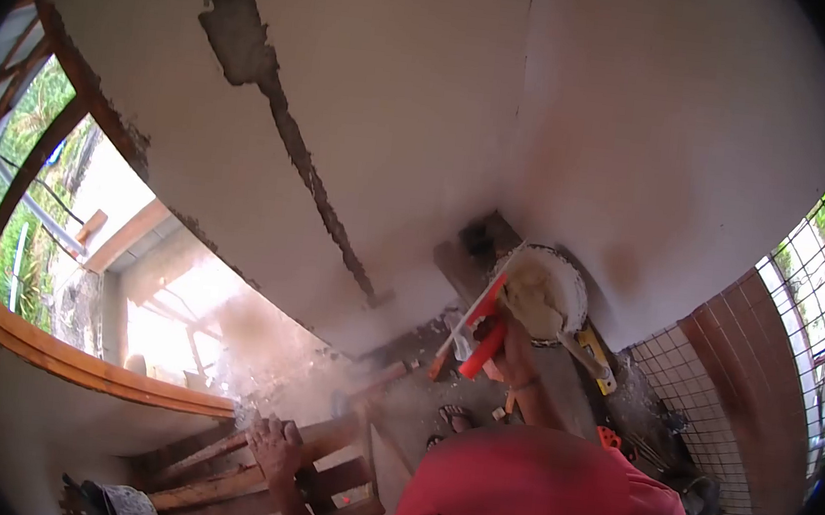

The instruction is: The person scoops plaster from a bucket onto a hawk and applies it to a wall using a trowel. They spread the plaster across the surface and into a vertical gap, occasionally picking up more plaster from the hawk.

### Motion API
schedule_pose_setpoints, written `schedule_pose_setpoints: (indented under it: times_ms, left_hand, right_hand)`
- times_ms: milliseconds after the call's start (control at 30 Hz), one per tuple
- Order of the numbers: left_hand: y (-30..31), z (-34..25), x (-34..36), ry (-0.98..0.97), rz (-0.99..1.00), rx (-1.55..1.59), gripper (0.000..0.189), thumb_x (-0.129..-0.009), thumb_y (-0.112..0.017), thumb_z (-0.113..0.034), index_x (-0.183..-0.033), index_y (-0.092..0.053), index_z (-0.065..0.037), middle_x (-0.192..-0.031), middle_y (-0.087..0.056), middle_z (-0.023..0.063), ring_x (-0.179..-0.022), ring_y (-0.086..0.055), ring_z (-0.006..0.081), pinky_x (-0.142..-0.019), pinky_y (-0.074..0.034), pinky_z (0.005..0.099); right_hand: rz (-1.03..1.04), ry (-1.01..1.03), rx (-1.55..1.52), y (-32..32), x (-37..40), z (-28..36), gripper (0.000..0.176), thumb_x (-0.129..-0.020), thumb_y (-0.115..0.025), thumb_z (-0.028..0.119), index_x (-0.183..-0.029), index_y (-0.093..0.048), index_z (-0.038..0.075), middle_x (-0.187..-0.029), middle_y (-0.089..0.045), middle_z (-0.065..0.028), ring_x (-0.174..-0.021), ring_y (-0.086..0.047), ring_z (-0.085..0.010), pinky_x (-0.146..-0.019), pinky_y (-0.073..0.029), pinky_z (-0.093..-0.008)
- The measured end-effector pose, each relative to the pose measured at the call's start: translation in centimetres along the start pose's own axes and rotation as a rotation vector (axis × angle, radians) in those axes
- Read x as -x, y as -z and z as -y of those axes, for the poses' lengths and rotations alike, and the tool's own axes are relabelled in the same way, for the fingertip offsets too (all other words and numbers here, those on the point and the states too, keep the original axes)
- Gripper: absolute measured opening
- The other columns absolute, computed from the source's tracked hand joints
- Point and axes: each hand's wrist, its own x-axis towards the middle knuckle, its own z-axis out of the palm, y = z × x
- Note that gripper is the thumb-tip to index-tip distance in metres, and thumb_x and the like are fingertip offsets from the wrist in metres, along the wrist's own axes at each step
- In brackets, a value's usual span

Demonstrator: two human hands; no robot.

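Observation:
My right hand [514, 355] is closed around the red handle of a plastering trowel [469, 325], whose long flat blade shows nearly edge-on. Just beyond that hand is a round bucket [579, 285] with pale, wet-looking plaster [537, 287] inside. Another tool [584, 357] leans over the bucket's near rim, beside a yellow-edged level [603, 365]. My left hand [273, 446] is at the lower left, fingers apart, by the end of the wooden window sill [104, 367] and above some wooden boards [201, 490]. It holds nothing that I can make out.
A pale wall [404, 138] fills the view ahead, with a rough grey channel [295, 137] running down it. Wire mesh [678, 392] stands at the right. A window opening [51, 193] is at the left. Orange-red objects [609, 437] lie near my right side.

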Motion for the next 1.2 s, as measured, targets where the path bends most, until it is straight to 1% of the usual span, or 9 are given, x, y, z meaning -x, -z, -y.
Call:
schedule_pose_setpoints:
  times_ms: [200, 300, 467, 567, 667, 733, 800, 967, 1200]
  left_hand:
    - [6.4, -3.3, 1.9, -0.062, 0.248, 0.282, 0.039, -0.093, -0.047, -0.02, -0.122, -0.062, 0.001, -0.129, -0.055, 0.0287, -0.123, -0.052, 0.0379, -0.117, -0.021, 0.0499]
    - [9.3, -8.7, 2.9, -0.145, -0.001, 0.704, 0.04, -0.092, -0.049, -0.014, -0.127, -0.058, 0.001, -0.133, -0.052, 0.0284, -0.125, -0.049, 0.0413, -0.114, -0.027, 0.0498]
    - [8.6, -8.9, 3.2, -0.233, -0.203, 0.452, 0.074, -0.08, -0.067, -0.012, -0.146, -0.035, -0.001, -0.147, -0.039, 0.0248, -0.133, -0.039, 0.0425, -0.112, -0.032, 0.0476]
    - [4.1, -1.4, 1.4, -0.061, -0.13, 0.52, 0.103, -0.067, -0.084, -0.029, -0.15, -0.03, -0.002, -0.152, -0.034, 0.0243, -0.139, -0.03, 0.0435, -0.115, -0.024, 0.0499]
    - [-0.7, 2.2, -0.4, 0.079, -0.027, 0.163, 0.119, -0.058, -0.084, -0.057, -0.149, -0.031, -0.002, -0.147, -0.037, 0.0279, -0.146, -0.017, 0.0428, -0.119, -0.01, 0.0547]
    - [-2.7, 3.4, -1.5, 0.094, -0.012, 0.186, 0.099, -0.063, -0.079, -0.056, -0.142, -0.044, -0.006, -0.146, -0.038, 0.0276, -0.145, -0.02, 0.0411, -0.118, -0.016, 0.0531]
    - [-2.3, 3.8, -2.5, 0.133, 0.062, 0.214, 0.08, -0.069, -0.076, -0.052, -0.133, -0.055, -0.009, -0.141, -0.045, 0.0256, -0.139, -0.03, 0.0405, -0.115, -0.024, 0.0509]
    - [-0.1, 4.7, -5.0, 0.179, 0.391, 0.085, 0.063, -0.074, -0.074, -0.047, -0.125, -0.062, -0.012, -0.132, -0.055, 0.0217, -0.129, -0.044, 0.0394, -0.111, -0.032, 0.0474]
    - [0.6, 6.0, -4.8, 0.221, 0.392, 0.098, 0.062, -0.075, -0.074, -0.047, -0.124, -0.062, -0.012, -0.131, -0.056, 0.0216, -0.128, -0.045, 0.0393, -0.11, -0.033, 0.0474]
  right_hand:
    - [0.149, 0.106, 0.156, -3.3, 1.5, -1.1, 0.027, -0.097, -0.052, 0.023, -0.117, -0.053, 0.004, -0.099, -0.061, -0.0091, -0.093, -0.061, -0.0184, -0.08, -0.05, -0.033]
    - [0.132, 0.121, 0.362, -3.9, 1.8, -4.1, 0.034, -0.095, -0.052, 0.018, -0.125, -0.048, 0.003, -0.11, -0.06, -0.0106, -0.101, -0.06, -0.0203, -0.083, -0.05, -0.0349]
    - [0.241, 0.017, 0.256, -4.8, 3.3, -5.9, 0.037, -0.093, -0.052, 0.012, -0.129, -0.043, 0.005, -0.113, -0.058, -0.014, -0.103, -0.06, -0.0308, -0.063, -0.059, -0.0448]
    - [0.325, 0.038, 0.285, -3.6, 3.3, -6.4, 0.039, -0.093, -0.054, 0.015, -0.129, -0.042, 0.004, -0.114, -0.058, -0.0143, -0.101, -0.061, -0.0312, -0.058, -0.059, -0.0454]
    - [0.668, 0.58, 0.906, 2.3, -0.8, -9.8, 0.04, -0.093, -0.055, 0.014, -0.13, -0.041, 0.005, -0.113, -0.06, -0.013, -0.102, -0.061, -0.0295, -0.059, -0.058, -0.0448]
    - [0.56, 0.472, 0.766, 0.0, -1.7, -9.0, 0.041, -0.093, -0.055, 0.011, -0.13, -0.04, 0.005, -0.112, -0.061, -0.0125, -0.104, -0.061, -0.0282, -0.073, -0.057, -0.0454]
    - [0.285, -0.101, 0.229, -6.1, 2.6, -6.1, 0.04, -0.093, -0.054, 0.009, -0.13, -0.039, 0.005, -0.113, -0.062, -0.0126, -0.105, -0.061, -0.0272, -0.086, -0.053, -0.0456]
    - [0.297, -0.143, 0.195, -6.4, 1.9, -2.6, 0.04, -0.091, -0.055, 0.005, -0.128, -0.04, 0.005, -0.113, -0.063, -0.0156, -0.111, -0.06, -0.0285, -0.096, -0.046, -0.0457]
    - [0.225, -0.051, 0.08, -1.6, -0.6, -1.0, 0.037, -0.088, -0.057, 0.004, -0.123, -0.047, 0.006, -0.11, -0.064, -0.0163, -0.106, -0.062, -0.0294, -0.092, -0.047, -0.0516]
